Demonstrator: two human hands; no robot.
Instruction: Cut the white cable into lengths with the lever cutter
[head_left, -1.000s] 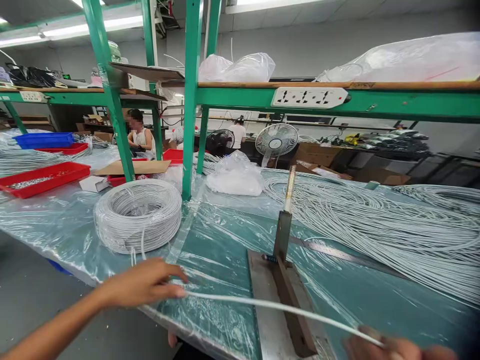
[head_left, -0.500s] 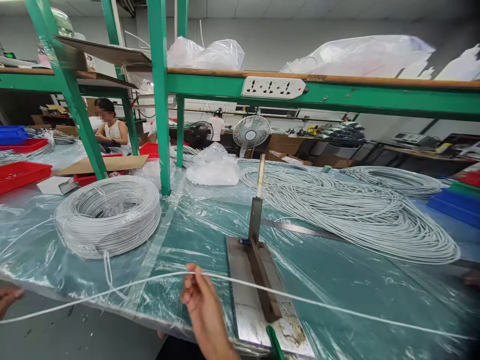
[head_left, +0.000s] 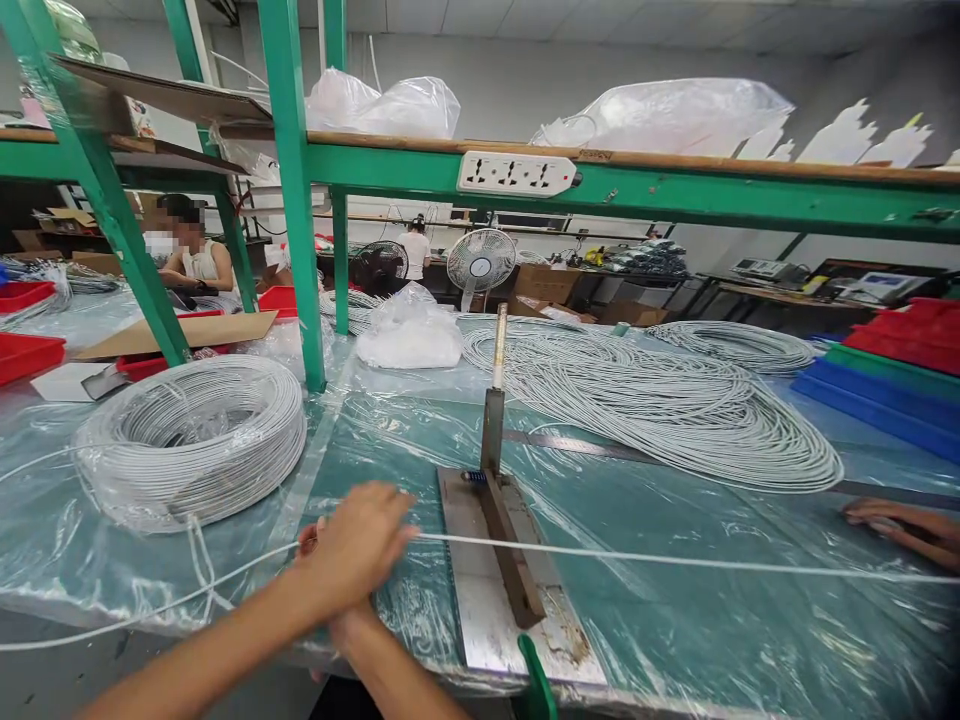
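Note:
A white cord [head_left: 637, 558] stretches across the table from the wrapped coil [head_left: 187, 440] on the left, over the metal cutter plate [head_left: 480, 610], to the right edge. My left hand [head_left: 356, 545] is closed on the cord just left of the plate. My right forearm comes up from below, and my right hand [head_left: 330, 620] sits under the left one with its fingers hidden. The cutter's lever [head_left: 495, 400] stands upright. Another hand [head_left: 900, 525] rests on the table at the far right, close above the cord.
A large loose pile of grey-white cord [head_left: 660, 410] lies behind the cutter, with a steel ruler [head_left: 570, 447] in front of it. A green frame post [head_left: 296, 200] and a plastic bag [head_left: 409, 335] stand behind. Coloured trays [head_left: 892, 380] are stacked at right. A seated person [head_left: 187, 260] works at far left.
My left hand came in from the far left and closed on the cord above my right hand. The cord now lies lower and straighter across the cutter. The view shifted right.

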